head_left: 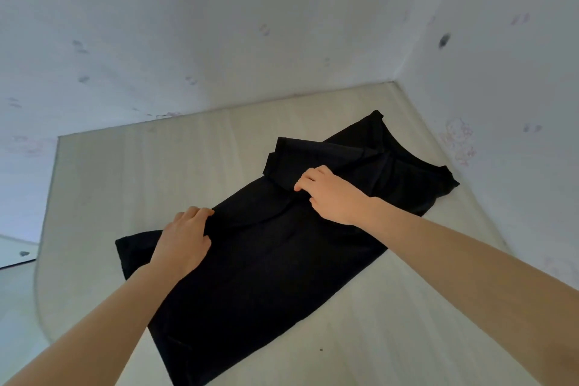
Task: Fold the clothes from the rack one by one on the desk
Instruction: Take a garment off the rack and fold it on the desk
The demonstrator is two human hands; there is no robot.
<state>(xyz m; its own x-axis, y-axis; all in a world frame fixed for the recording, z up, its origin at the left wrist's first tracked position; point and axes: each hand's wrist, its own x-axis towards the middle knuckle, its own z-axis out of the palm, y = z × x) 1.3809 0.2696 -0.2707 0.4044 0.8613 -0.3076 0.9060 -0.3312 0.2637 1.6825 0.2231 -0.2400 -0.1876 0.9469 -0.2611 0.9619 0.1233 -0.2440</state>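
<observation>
A black T-shirt (266,276) lies flat and lengthwise on the pale wooden desk (125,172), its collar end toward the far right corner. One sleeve is folded in over the body near the upper middle. My left hand (185,241) grips the shirt's left edge, fingers curled over the fabric. My right hand (332,194) pinches the cloth at the folded sleeve, near the shirt's middle.
White walls (219,41) with small marks close the desk in at the back and right, meeting in a corner at the far right. The desk's rounded left edge drops to the floor (15,251). The rack is out of view.
</observation>
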